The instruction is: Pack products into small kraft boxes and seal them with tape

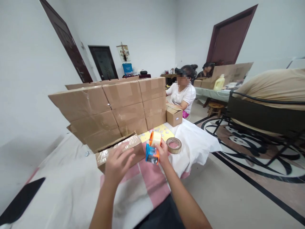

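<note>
1. Far left: dark flat object [22, 200] on the white cloth [64, 184] covering the work surface.
2. Next, a stack of brown cartons [127, 117], three rows high at its front, seams taped.
3. Before the stack, one separate carton [136, 152], clear tape shining along its top, a dark gap along the far edge.
4. Left hand [118, 162] over this carton's near side; fingers loosely spread, grasping nothing visible. Contact with the carton: cannot tell.
5. Tape dispenser [150, 152], orange and blue with a pale roll fitted, just right of the carton, above a pink patch of cloth.
6. Right hand [163, 151] grasps the dispenser from its right side, fingers curled round it.
7. Just right of that hand, a loose tape roll [173, 151] lying flat.
8. Beyond the roll, a smaller box [174, 117] at the stack's end; a seated person in a white shirt [187, 97] behind it.
</note>
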Available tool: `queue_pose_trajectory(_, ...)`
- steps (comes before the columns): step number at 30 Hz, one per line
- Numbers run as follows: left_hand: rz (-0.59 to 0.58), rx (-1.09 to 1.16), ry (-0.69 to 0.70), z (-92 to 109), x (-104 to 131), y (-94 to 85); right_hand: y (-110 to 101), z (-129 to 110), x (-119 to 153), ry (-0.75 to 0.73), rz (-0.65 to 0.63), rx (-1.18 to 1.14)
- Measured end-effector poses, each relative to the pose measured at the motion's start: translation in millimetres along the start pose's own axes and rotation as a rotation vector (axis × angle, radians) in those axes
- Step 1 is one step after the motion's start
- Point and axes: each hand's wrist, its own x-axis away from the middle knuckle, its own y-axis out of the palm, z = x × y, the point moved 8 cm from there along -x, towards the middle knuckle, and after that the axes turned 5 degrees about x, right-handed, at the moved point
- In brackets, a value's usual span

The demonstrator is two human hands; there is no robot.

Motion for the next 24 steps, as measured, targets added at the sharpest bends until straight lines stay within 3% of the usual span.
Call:
queue_pose_trajectory(3, -0.124, 0.265, -0.003, 28, 1, 32.7, 2, -15, 37, 0.042, -0.098, -0.052)
queue_pose_trajectory(7, -0.302, 0.541, -0.23, 31, 13, 66.3, 12, -35, 69, 0.091, -0.229, -0.067)
queue_pose_trajectory(10, -0.295, 0.657, -0.313, 25, 21, 62.1, 25, -48, 81, 0.107, -0.374, -0.042)
queue_pose_trajectory(14, -0.312, 0.673, -0.301, 23, 27, 51.4, 36, -55, 93, 0.107, -0.484, -0.019)
queue_pose_trajectory(18, -0.31, 0.693, -0.332, 22, 41, 58.3, 28, -45, 98, 0.087, -0.421, 0.017)
queue_pose_trajectory(24, -0.298, 0.525, -0.458, 17, 89, 87.2, 0, -28, 78, -0.019, -0.212, 0.125)
